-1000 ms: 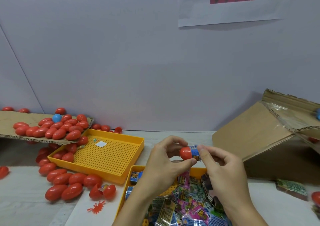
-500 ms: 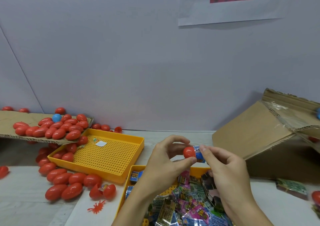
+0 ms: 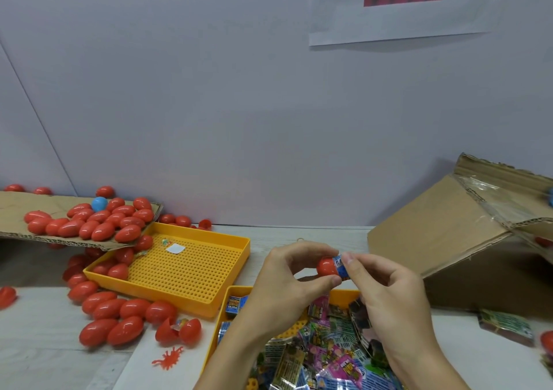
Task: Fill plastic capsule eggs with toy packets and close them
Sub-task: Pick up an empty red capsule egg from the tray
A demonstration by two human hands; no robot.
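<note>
My left hand (image 3: 284,282) pinches a red capsule egg half (image 3: 326,266) between thumb and fingers, above the near yellow tray. A blue toy packet (image 3: 341,265) sticks out of the half's open right side, and my right hand (image 3: 386,293) pinches that packet with its fingertips. Below both hands, the near yellow tray (image 3: 344,294) is heaped with several colourful toy packets (image 3: 332,356). An open red egg (image 3: 179,331) with something inside lies on the table to the left.
A second yellow perforated tray (image 3: 191,265) sits left of centre. Several closed red eggs (image 3: 119,314) lie on the table and on a cardboard flap (image 3: 18,210) at the left. A tilted cardboard box (image 3: 454,240) stands at the right, a packet (image 3: 505,325) before it.
Both hands with the egg half and packet have shifted slightly right. The blue packet now sits a little deeper in the red half.
</note>
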